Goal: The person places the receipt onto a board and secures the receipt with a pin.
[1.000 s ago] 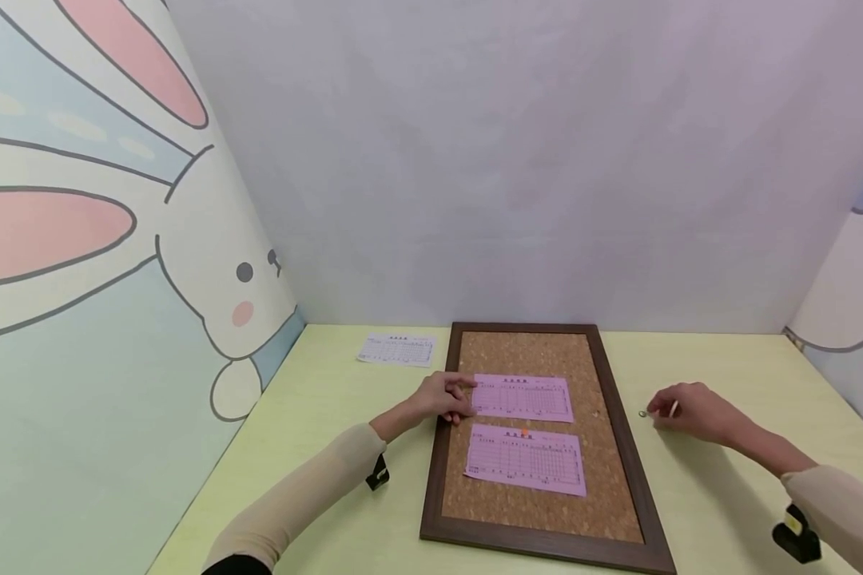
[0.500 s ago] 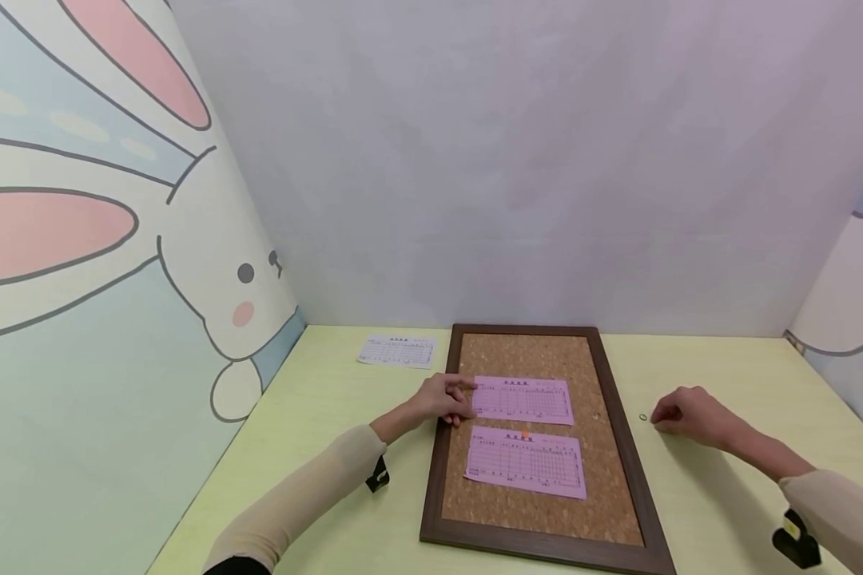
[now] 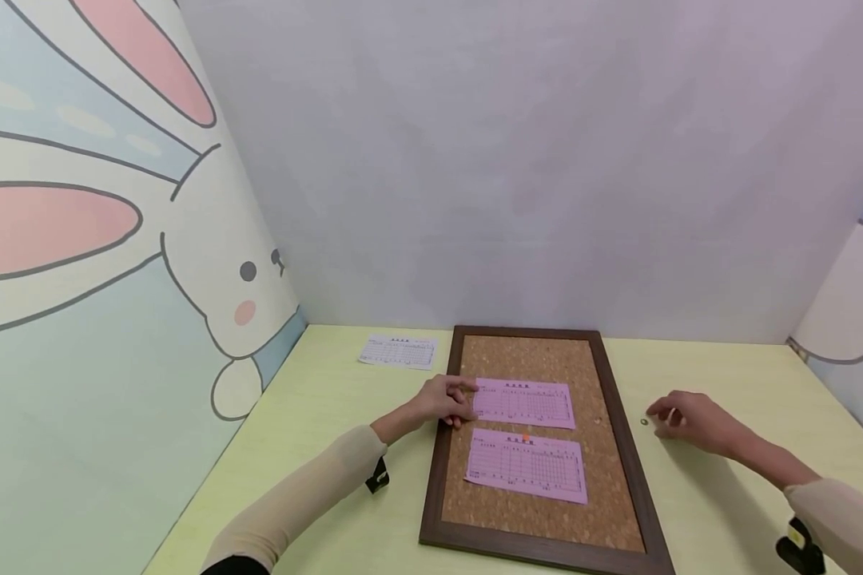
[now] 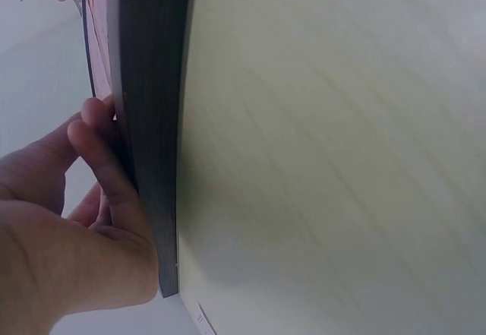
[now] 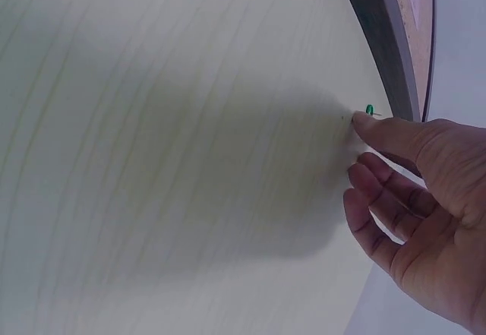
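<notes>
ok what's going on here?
A person is working at a cork board lying flat on the table. The left hand rests on the left end of the upper pink slip; the lower slip has an orange pin at its top edge. The right hand reaches for a small green pin on the table beside the frame, fingertip at it, not gripped.

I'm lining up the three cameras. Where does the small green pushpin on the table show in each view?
Head: the green pushpin lies on the table, between the cork board's right frame and the right hand.
Left wrist: not in view.
Right wrist: the pushpin is at upper right, just off a fingertip.
Shared landmark: the board's dark frame, also in the left wrist view.
</notes>
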The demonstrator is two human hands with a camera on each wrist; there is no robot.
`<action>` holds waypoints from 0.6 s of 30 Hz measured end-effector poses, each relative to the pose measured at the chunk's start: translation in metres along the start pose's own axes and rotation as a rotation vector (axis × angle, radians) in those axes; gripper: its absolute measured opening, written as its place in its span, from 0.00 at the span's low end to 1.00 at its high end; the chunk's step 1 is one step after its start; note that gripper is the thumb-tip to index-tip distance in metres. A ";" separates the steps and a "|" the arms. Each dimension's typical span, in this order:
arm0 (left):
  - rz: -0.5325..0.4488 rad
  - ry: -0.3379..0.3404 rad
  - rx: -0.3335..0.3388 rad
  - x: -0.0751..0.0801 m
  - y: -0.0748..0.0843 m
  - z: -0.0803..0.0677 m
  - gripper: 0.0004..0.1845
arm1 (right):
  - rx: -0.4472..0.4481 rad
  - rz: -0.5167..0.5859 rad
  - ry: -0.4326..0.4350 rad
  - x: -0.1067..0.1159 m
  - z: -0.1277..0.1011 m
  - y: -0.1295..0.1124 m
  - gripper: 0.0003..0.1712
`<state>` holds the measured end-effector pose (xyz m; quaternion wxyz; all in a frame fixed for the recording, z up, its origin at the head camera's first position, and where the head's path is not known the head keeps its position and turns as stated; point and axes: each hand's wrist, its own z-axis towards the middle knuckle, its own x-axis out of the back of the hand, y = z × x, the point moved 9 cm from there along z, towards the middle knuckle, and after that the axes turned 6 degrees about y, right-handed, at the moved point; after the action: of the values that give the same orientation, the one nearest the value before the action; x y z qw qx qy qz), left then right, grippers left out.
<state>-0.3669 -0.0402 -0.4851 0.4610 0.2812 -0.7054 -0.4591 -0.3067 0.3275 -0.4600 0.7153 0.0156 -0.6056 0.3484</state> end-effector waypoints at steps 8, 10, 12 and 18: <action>0.001 0.005 -0.005 0.000 -0.002 0.002 0.25 | 0.089 0.038 0.000 -0.002 0.002 -0.008 0.05; 0.001 0.009 -0.006 -0.001 -0.003 0.002 0.25 | 0.077 0.037 -0.023 -0.004 0.002 -0.008 0.05; 0.001 0.014 -0.008 -0.001 -0.004 0.002 0.25 | 0.057 0.040 -0.044 -0.005 0.003 -0.008 0.04; -0.004 0.014 -0.013 -0.001 -0.003 0.002 0.25 | 0.024 0.081 -0.024 -0.004 0.001 -0.008 0.07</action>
<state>-0.3684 -0.0403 -0.4887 0.4669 0.2827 -0.6987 -0.4625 -0.3038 0.3195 -0.4599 0.6929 0.0040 -0.6101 0.3842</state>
